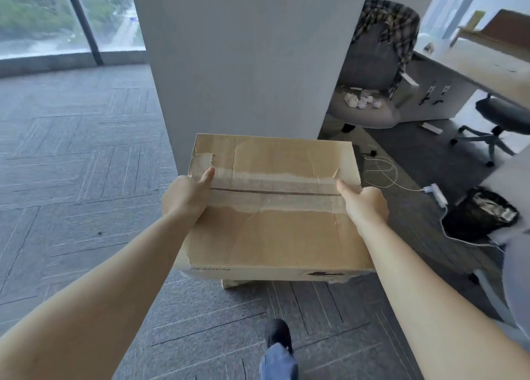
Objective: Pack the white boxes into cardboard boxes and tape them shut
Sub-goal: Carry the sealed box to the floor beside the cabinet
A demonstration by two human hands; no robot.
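A closed cardboard box (275,230) hangs in the air in front of me, carried between both hands. Clear tape runs across its top along the centre seam, and the paper skin is torn beside the tape. My left hand (186,196) grips the box's left side with the thumb lying on top by the seam. My right hand (364,202) grips the right side the same way, thumb on the top. A loose flap pokes out under the box's near edge. No white boxes are visible.
A white pillar (246,58) stands right behind the box. At right are a grey chair with a plaid shirt (384,50), a desk (487,61), a rolling chair (499,121), a black bin (479,216) and a cable on the floor. Grey carpet and a window lie left. My foot (278,339) is below.
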